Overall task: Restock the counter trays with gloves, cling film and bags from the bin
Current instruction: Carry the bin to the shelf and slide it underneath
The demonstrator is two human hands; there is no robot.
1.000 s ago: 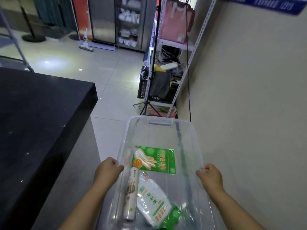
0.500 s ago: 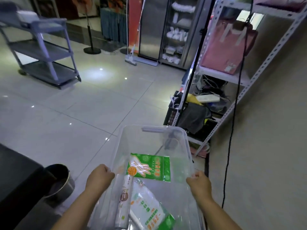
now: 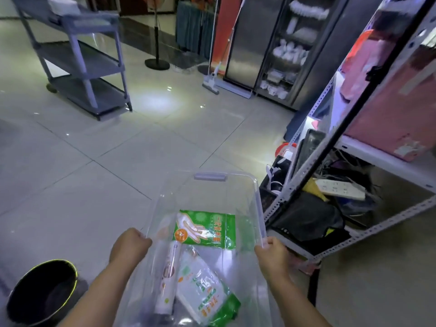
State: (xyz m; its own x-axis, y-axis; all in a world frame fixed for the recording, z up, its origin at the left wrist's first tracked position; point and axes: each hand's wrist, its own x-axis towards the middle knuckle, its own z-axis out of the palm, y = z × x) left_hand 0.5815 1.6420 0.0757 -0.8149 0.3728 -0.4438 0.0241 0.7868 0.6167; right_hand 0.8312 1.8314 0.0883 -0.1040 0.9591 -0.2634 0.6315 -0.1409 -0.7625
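- The clear plastic bin [image 3: 207, 185] is held above the tiled floor [image 3: 94, 185], the left hand [image 3: 129, 247] on its left rim and the right hand [image 3: 271, 257] on its right rim.
- Fingers of both hands are curled tight over the rim edges, closed on the bin; the fingertips sit hidden behind the plastic.
- Inside, between the two hands and just beyond them, a flat green glove packet [image 3: 205, 228] printed with a pale hand lies against the bin's bottom.
- Nearer the person, a white cling film roll [image 3: 168, 277] lies lengthwise along the left wall, just beside the left wrist.
- A white-and-green pack of bags [image 3: 205, 293], soft and crinkled, lies touching the roll on its right and slants toward the near right corner.
- The bin is see-through and rectangular with rounded corners and a pale handle tab on its far rim.
- Both forearms are bare and reach forward, roughly parallel, knuckles up.
- A dark round bucket [image 3: 43, 293] stands on the floor at lower left; a grey cart [image 3: 77, 60] is well apart at upper left; a perforated metal shelf rack [image 3: 342, 175] stands just to the bin's right.
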